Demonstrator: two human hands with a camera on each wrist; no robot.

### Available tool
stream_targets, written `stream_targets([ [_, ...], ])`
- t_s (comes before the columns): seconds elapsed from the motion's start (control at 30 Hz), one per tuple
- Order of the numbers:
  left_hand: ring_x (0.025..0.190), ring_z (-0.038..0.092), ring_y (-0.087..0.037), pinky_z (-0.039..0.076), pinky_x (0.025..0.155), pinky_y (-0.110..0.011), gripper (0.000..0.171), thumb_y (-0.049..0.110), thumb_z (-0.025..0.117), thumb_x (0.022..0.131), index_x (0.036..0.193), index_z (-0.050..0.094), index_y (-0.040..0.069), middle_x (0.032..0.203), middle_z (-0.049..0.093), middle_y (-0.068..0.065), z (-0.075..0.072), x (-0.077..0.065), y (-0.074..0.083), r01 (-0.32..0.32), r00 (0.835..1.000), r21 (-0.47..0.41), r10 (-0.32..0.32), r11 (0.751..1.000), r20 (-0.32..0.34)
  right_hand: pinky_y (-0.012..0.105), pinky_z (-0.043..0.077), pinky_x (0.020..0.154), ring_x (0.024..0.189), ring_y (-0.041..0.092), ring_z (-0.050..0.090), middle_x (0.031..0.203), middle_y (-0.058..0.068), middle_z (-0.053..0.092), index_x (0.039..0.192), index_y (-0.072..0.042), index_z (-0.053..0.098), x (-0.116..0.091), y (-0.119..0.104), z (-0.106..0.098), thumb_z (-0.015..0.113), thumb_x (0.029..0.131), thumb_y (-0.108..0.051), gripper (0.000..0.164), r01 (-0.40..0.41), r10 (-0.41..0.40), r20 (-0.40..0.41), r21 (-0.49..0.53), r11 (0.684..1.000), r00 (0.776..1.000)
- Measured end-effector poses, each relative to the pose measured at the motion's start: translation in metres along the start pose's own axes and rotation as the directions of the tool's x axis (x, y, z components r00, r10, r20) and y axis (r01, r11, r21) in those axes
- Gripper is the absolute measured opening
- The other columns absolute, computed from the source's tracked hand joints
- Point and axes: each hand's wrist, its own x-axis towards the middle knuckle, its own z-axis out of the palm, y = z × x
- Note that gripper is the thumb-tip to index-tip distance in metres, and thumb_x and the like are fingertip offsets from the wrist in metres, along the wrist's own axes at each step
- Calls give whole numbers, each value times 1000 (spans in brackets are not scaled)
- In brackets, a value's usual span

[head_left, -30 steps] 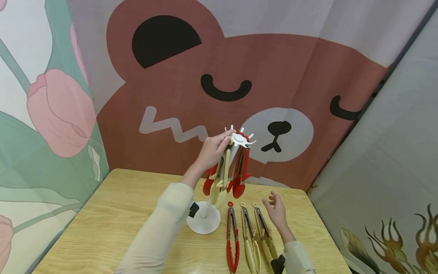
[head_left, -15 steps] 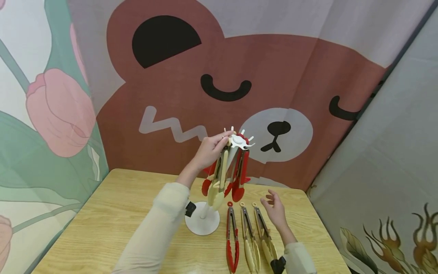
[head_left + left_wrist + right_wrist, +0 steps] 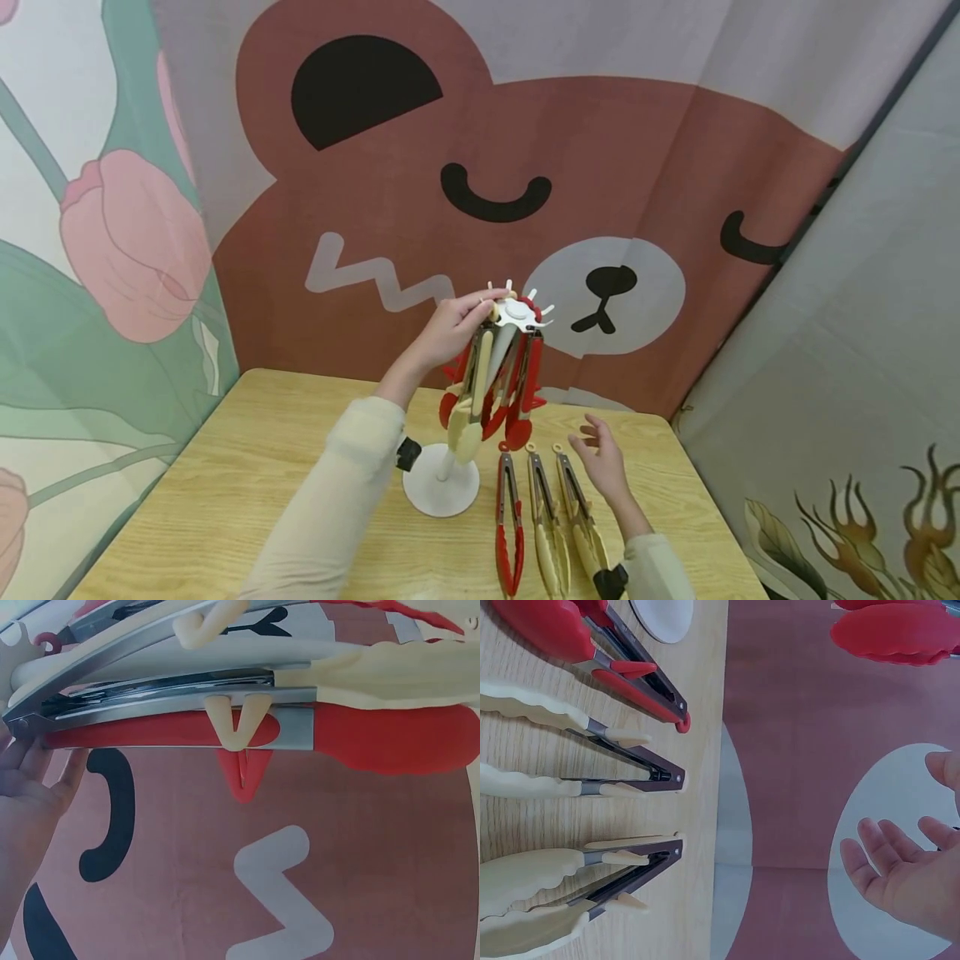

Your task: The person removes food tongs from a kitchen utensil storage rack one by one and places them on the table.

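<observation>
My left hand (image 3: 450,327) is up at the top of a white stand (image 3: 517,312), its thumb and fingers pinching the ring end of cream-tipped tongs (image 3: 467,421) that hang there. Red tongs (image 3: 531,375) dangle from other hooks around the pole. In the left wrist view, this hand (image 3: 22,817) sits by the hinge end of the tongs, which partly hide its fingertips. My right hand (image 3: 604,462) is held above the table's right side, fingers loosely bent and nothing in them. Its palm and fingers show in the right wrist view, apart from the tongs.
Below the right hand, red tongs (image 3: 501,533) and two cream tongs, one in the middle (image 3: 550,558) and one at right (image 3: 592,546), lie side by side on the wooden table (image 3: 225,483). The stand's round white base (image 3: 438,504) is left of them. A printed curtain (image 3: 375,192) hangs behind.
The stand and its hanging tongs have shifted slightly left, with the left hand drawing left along with them. The right hand has barely moved; the tongs on the table lie as before.
</observation>
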Motion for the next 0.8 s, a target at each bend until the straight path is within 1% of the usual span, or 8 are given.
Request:
stream_targets([
  [0.13,100,52,-18,42,87,-31,32,14,41,96,125,52,6,119,55,-10,-5,-3,0,6,1000,-40,-7,999,-3,41,43,74,97,32,51,117,23,49,131,1,36,-1,-5,1,56,88,-14,50,10,-10,8,-2,1000,1000],
  [0.27,109,49,-22,39,92,-33,32,9,39,96,124,51,0,122,52,-14,-10,-6,1,8,1000,-96,-9,995,-3,40,44,73,97,33,50,118,24,49,131,1,36,-3,-11,2,56,88,-13,50,11,-11,17,9,1000,1000],
  [0.3,111,47,-24,37,93,-34,32,8,38,96,123,51,-2,123,51,-15,-10,-7,2,9,1000,-107,-9,994,-2,40,44,73,97,33,50,118,24,48,131,1,35,-4,-13,2,56,88,-14,50,13,-13,21,11,1000,1000],
  [0.33,112,46,-25,37,94,-35,32,6,38,96,123,50,-4,123,51,-17,-11,-8,7,7,1000,-113,-7,994,1,40,44,73,97,34,50,118,24,48,131,2,35,-5,-14,2,56,88,-14,50,15,-15,24,14,1000,1000],
  [0.4,114,45,-27,36,94,-35,31,3,37,95,121,50,-8,124,49,-20,-12,-9,15,4,1000,-116,-3,993,6,40,45,72,98,34,50,118,25,48,131,2,35,-6,-16,2,56,89,-15,50,17,-18,27,20,1000,999],
  [0.53,110,47,-31,37,93,-35,30,0,36,95,120,48,-12,122,49,-24,-14,-12,32,15,1000,-106,-13,994,21,39,45,73,98,34,50,118,24,48,131,2,35,-7,-18,3,56,88,-15,50,19,-20,31,26,999,999],
  [0.67,107,49,-31,38,92,-36,31,0,35,95,119,49,-12,120,50,-24,-15,-13,36,27,1000,-99,-25,995,16,40,44,74,99,34,50,118,24,48,132,1,35,-8,-18,3,56,88,-15,51,26,-26,29,25,999,999],
  [0.8,106,49,-31,37,93,-38,30,1,35,95,118,50,-11,118,52,-24,-15,-14,39,31,999,-87,-32,996,-4,40,44,75,99,35,50,119,24,48,132,2,35,-9,-19,2,56,89,-16,51,40,-40,30,26,999,999],
])
